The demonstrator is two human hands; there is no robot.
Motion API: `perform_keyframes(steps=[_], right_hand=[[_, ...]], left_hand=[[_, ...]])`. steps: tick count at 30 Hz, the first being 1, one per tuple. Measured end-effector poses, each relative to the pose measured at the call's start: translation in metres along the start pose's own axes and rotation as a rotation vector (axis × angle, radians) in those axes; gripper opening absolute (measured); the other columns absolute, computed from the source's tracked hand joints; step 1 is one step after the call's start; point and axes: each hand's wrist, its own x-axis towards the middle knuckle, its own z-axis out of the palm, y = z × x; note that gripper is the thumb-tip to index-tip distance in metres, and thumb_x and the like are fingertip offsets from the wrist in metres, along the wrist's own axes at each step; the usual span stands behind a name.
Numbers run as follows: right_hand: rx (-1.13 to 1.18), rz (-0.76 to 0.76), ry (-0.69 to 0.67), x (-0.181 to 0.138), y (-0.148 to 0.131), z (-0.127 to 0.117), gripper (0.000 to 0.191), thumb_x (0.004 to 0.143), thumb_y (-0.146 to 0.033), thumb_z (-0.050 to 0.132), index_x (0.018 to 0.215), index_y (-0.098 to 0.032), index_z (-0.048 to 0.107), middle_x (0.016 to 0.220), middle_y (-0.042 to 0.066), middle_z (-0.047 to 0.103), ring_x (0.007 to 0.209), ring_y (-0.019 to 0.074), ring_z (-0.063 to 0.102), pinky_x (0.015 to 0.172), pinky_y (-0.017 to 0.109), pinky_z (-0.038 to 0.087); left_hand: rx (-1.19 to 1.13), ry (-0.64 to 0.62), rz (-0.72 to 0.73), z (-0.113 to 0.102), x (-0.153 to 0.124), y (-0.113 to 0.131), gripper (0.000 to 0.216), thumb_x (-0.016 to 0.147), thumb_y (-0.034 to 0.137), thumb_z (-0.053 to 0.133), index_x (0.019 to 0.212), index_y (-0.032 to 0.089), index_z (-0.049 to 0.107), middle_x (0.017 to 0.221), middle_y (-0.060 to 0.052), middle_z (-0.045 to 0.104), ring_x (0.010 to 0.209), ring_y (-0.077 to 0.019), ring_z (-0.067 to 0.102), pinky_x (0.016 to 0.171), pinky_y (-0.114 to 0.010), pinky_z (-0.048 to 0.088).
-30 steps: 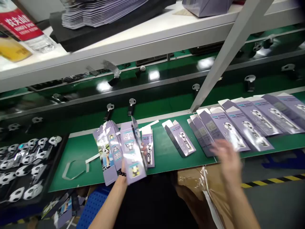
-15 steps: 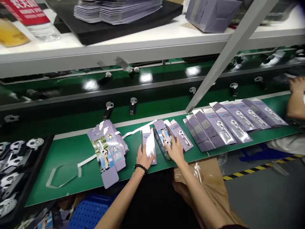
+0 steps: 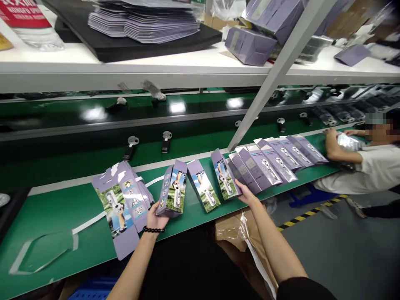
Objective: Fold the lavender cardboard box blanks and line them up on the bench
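Observation:
My left hand [image 3: 157, 217] is wrapped around the lower end of a purple printed carton [image 3: 177, 187], tilted so that its front and side show. On the right, my right hand [image 3: 246, 195] grips another carton [image 3: 225, 177] by its lower right edge, fingers partly hidden behind it. Between the two, a third carton [image 3: 204, 187] lies on the green bench with its picture side up. Left of my left hand is a bundle of flattened cartons [image 3: 120, 208]. A row of standing cartons [image 3: 271, 164] leans together just beyond my right hand.
A white shelf [image 3: 156, 68] crosses above, carrying stacked purple sheets [image 3: 143, 23]. A slanted metal post [image 3: 265, 96] rises behind the carton row. Handheld devices with football-patterned heads [image 3: 166, 141] lie on the dark green belt. A co-worker in a white sleeve [image 3: 375, 166] works at right.
My hands have moved apart, left and right, each now with a carton. The cartons between them have been spread and turned to show other sides. The view has swung right, bringing the co-worker in.

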Motion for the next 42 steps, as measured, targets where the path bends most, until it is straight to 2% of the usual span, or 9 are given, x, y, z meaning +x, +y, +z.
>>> perform_keyframes(steps=[4, 8, 13, 20, 26, 29, 33, 38, 42], right_hand=[[0.024, 0.024, 0.053, -0.004, 0.017, 0.012, 0.057, 0.083, -0.056, 0.051, 0.121, -0.013, 0.060, 0.114, 0.018, 0.069, 0.107, 0.0303, 0.066, 0.091, 0.045, 0.053], [-0.032, -0.042, 0.047, -0.008, 0.020, 0.032, 0.074, 0.072, -0.053, 0.069, 0.133, -0.016, 0.051, 0.137, 0.017, 0.055, 0.129, 0.0293, 0.051, 0.108, 0.042, 0.040], [-0.114, -0.120, -0.013, -0.014, 0.016, 0.055, 0.075, 0.066, -0.041, 0.074, 0.132, -0.013, 0.052, 0.131, 0.015, 0.061, 0.122, 0.0295, 0.056, 0.108, 0.042, 0.040], [-0.237, -0.142, 0.056, -0.018, 0.022, 0.056, 0.066, 0.075, -0.039, 0.065, 0.134, -0.013, 0.050, 0.127, 0.014, 0.063, 0.120, 0.0283, 0.058, 0.105, 0.041, 0.043], [-0.446, -0.319, 0.197, -0.046, -0.003, 0.085, 0.059, 0.086, -0.037, 0.052, 0.138, -0.010, 0.048, 0.154, 0.018, 0.032, 0.146, 0.0330, 0.020, 0.120, 0.050, 0.013], [-0.641, -0.491, 0.075, -0.069, -0.015, 0.123, 0.055, 0.091, -0.039, 0.047, 0.137, -0.008, 0.050, 0.150, 0.019, 0.039, 0.142, 0.0312, 0.032, 0.118, 0.046, 0.024], [-0.794, -0.535, -0.104, -0.092, -0.014, 0.159, 0.055, 0.087, -0.040, 0.055, 0.136, -0.015, 0.052, 0.148, 0.018, 0.042, 0.139, 0.0316, 0.037, 0.114, 0.045, 0.030], [-0.925, -0.352, 0.186, -0.090, -0.011, 0.146, 0.059, 0.088, -0.034, 0.057, 0.141, -0.013, 0.044, 0.152, 0.024, 0.032, 0.142, 0.0376, 0.029, 0.112, 0.051, 0.026], [-1.095, -0.323, 0.108, -0.085, -0.016, 0.140, 0.087, 0.076, -0.043, 0.074, 0.147, -0.012, 0.034, 0.154, 0.029, 0.025, 0.143, 0.0423, 0.023, 0.113, 0.054, 0.020]], left_hand=[[-0.019, 0.121, -0.124, 0.006, 0.004, -0.018, 0.060, 0.080, 0.045, 0.055, 0.132, 0.017, 0.047, 0.122, -0.019, 0.062, 0.119, -0.0326, 0.058, 0.094, -0.048, 0.052], [0.066, 0.272, -0.105, 0.023, 0.016, -0.030, 0.073, 0.084, 0.048, 0.062, 0.143, 0.018, 0.032, 0.150, -0.021, 0.036, 0.135, -0.0341, 0.042, 0.108, -0.054, 0.040], [0.123, 0.215, -0.037, 0.046, 0.028, -0.032, 0.087, 0.067, 0.022, 0.082, 0.141, 0.014, 0.036, 0.151, -0.021, 0.037, 0.138, -0.0347, 0.037, 0.116, -0.053, 0.030], [-0.052, 0.068, -0.067, 0.026, 0.010, -0.033, 0.069, 0.080, 0.024, 0.071, 0.140, 0.019, 0.037, 0.140, -0.019, 0.051, 0.122, -0.0268, 0.058, 0.102, -0.040, 0.050], [-0.033, 0.149, -0.126, 0.020, 0.004, -0.031, 0.055, 0.090, 0.034, 0.058, 0.139, 0.020, 0.038, 0.140, -0.020, 0.050, 0.126, -0.0297, 0.054, 0.100, -0.047, 0.051], [0.012, 0.124, -0.086, 0.037, 0.005, -0.032, 0.065, 0.082, 0.034, 0.071, 0.137, 0.021, 0.041, 0.136, -0.017, 0.055, 0.124, -0.0292, 0.056, 0.103, -0.047, 0.049], [0.076, 0.067, -0.017, 0.051, 0.001, -0.034, 0.085, 0.065, 0.018, 0.084, 0.139, 0.019, 0.040, 0.133, -0.015, 0.058, 0.114, -0.0274, 0.062, 0.103, -0.042, 0.049], [0.206, 0.101, 0.003, 0.041, -0.006, -0.023, 0.079, 0.082, 0.015, 0.062, 0.148, 0.018, 0.019, 0.144, -0.023, 0.044, 0.116, -0.0296, 0.061, 0.098, -0.047, 0.052], [0.373, 0.130, 0.063, 0.036, -0.008, -0.007, 0.065, 0.088, 0.022, 0.052, 0.146, 0.017, 0.024, 0.151, -0.023, 0.031, 0.134, -0.0334, 0.045, 0.108, -0.050, 0.043]])
